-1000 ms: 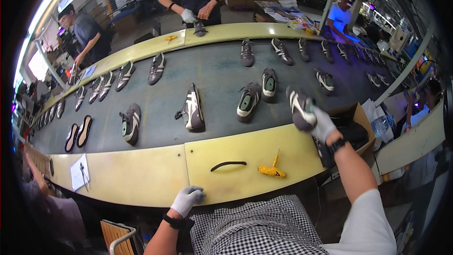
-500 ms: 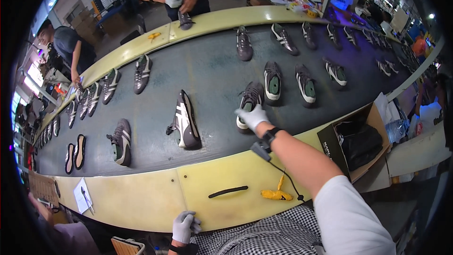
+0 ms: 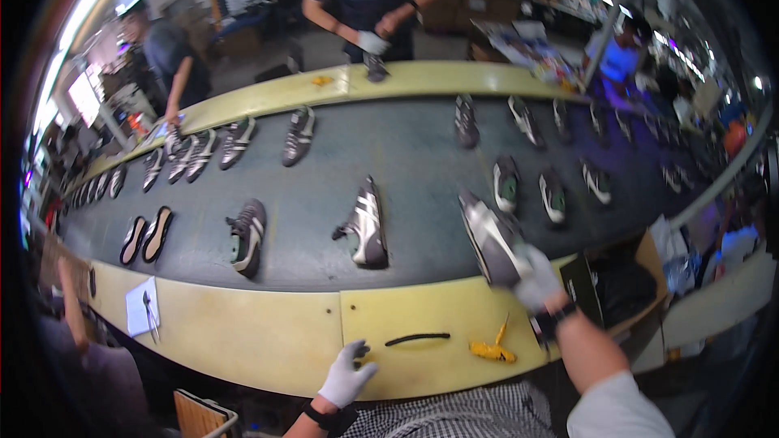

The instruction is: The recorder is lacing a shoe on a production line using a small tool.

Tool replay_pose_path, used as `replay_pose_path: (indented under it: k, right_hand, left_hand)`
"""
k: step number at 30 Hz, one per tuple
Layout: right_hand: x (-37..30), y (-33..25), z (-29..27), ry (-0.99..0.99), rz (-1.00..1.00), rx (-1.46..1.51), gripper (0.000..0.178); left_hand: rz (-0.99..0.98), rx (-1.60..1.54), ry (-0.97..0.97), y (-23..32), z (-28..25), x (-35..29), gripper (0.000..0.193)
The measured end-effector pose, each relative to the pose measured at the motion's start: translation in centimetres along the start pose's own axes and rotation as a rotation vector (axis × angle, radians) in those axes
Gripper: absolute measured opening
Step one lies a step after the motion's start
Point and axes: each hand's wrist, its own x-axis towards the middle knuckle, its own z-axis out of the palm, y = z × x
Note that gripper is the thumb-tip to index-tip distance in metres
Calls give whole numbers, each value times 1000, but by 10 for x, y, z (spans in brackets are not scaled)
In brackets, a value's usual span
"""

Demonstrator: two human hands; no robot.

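My right hand (image 3: 537, 282), in a whitish glove, grips the heel end of a dark grey sneaker with pale stripes (image 3: 488, 237). The shoe is lifted at the near edge of the dark conveyor belt (image 3: 316, 195), tilted and blurred by motion. Over the yellow near ledge (image 3: 276, 316) hovers my gloved left hand (image 3: 347, 375), its fingers apart and nothing in it. Just right of that hand lie a thin black strip (image 3: 417, 338) and a yellow-wrapped tool with a thin shaft (image 3: 493, 349). Another striped sneaker (image 3: 369, 227) rests on the belt ahead.
Several sneakers stand in rows on the belt. Two insole-shaped pieces (image 3: 157, 234) lie at its left. A carton with black stuff (image 3: 621, 280) stands at the right, and a white paper (image 3: 142, 307) on the ledge. Across the belt a co-worker (image 3: 369, 8) handles a shoe.
My right hand has lifted the sneaker off the belt and drawn it nearer and to the right. My left hand has risen over the ledge with its fingers spreading. The view has shifted.
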Motion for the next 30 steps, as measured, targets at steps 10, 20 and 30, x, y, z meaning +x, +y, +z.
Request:
replay_pose_path:
  k: [10,20,30]
  right_hand:
    - [-238,135,31,8,231,-925,63]
    - [-127,229,21,-33,-352,-1650,75]
    - [-113,162,69,-90,-156,-1795,36]
  left_hand:
    - [209,271,-428,4,54,76,70]
    - [270,-491,-376,38,32,55,64]
    - [32,-199,-307,29,9,-11,53]
